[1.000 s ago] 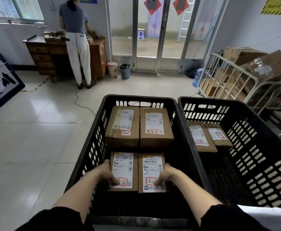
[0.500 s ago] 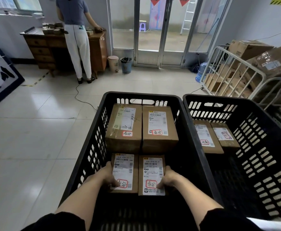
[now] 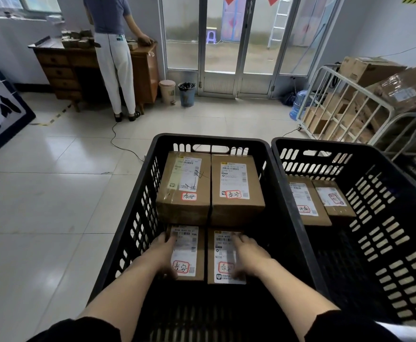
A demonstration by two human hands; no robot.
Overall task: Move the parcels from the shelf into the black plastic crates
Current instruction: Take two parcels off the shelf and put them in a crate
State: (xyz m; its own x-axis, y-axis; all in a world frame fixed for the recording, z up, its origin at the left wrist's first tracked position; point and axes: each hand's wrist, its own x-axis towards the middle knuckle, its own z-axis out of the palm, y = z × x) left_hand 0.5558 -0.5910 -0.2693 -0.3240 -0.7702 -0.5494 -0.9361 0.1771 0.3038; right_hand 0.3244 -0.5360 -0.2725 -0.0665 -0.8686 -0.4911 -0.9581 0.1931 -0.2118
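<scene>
Two black plastic crates stand side by side in front of me, the left crate [image 3: 211,139] and the right crate [image 3: 325,144]. At the far end of the left crate sit two tall brown parcels [image 3: 184,186] [image 3: 236,188]. Two low flat parcels lie side by side at its near end. My left hand [image 3: 161,255] grips the outer left side of the left flat parcel [image 3: 192,250], thumb on top. My right hand [image 3: 250,255] grips the outer right side of the right flat parcel [image 3: 220,257]. The right crate holds two more flat parcels [image 3: 303,201] [image 3: 332,198].
A person [image 3: 113,58] stands at a wooden desk [image 3: 64,70] at the far left. Two small bins [image 3: 167,91] [image 3: 186,93] stand by the glass doors. A metal cage cart [image 3: 345,99] with cartons is at the right. A cable [image 3: 123,144] runs across the tiled floor.
Both my hands slid forward from the near ends of the two flat parcels up along their outer sides. The parcels lie lower and closer to the tall ones. The view tilted down.
</scene>
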